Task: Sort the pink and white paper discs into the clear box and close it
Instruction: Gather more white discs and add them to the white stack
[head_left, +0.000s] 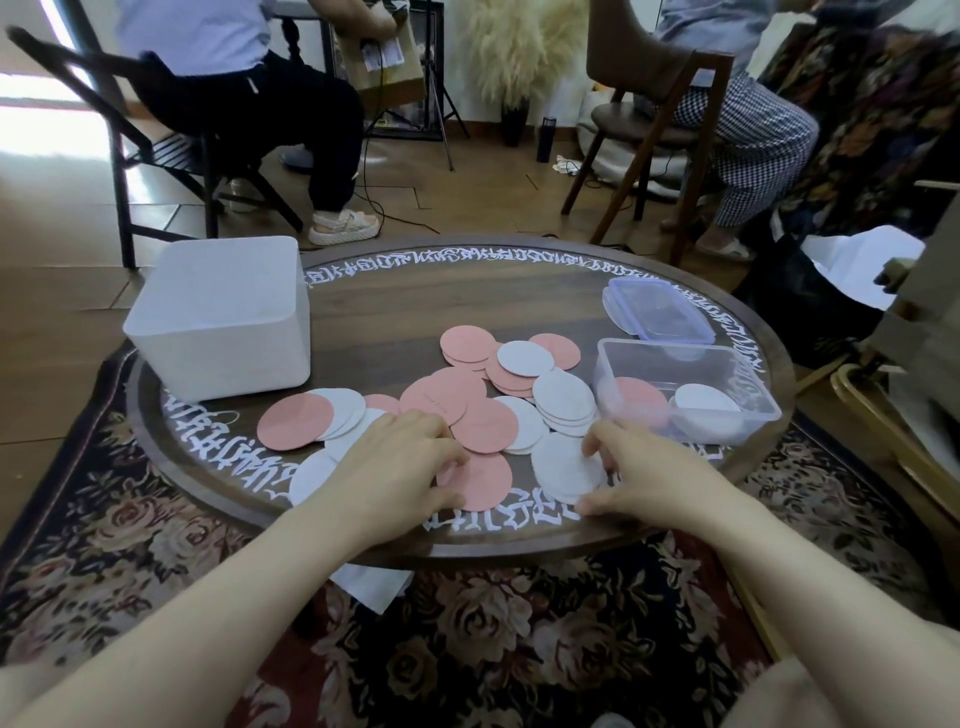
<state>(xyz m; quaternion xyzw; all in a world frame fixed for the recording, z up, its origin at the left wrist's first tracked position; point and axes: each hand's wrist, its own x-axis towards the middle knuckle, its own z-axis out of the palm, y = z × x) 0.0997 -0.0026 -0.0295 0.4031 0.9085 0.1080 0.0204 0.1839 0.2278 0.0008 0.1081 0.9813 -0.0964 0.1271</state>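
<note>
Item one, at 10 o'clock on the round wooden table (415, 306): I see a white bin (221, 317), its left side overhanging the table's rim.

Item two, at 7 o'clock: my left hand (402, 467) lies palm down with forearm reaching in from the lower left. Its fingers are curled, fingertips pressing the near pink disc (480, 480); I cannot tell whether they pinch it or only rest on it.

Item three, table centre: the scattered discs (485, 400), pink and white, overlapping from 8 o'clock across to 3 o'clock. Bare wood lies beyond them toward 12 o'clock, between the bin and the lid.

Item four, at 5 o'clock: my right hand (641, 470) is palm down, fingers bent, thumb and fingertips around the edge of a white disc (563, 467) that sits close to the near lettered rim.

Item five, at 3 o'clock: the clear box (727, 358) is open, holding one pink and one white stack side by side, just beside the disc pile.

Item six, at 2 o'clock: the lid (657, 309) lies flat, touching the box's far edge, near the table rim.
</note>
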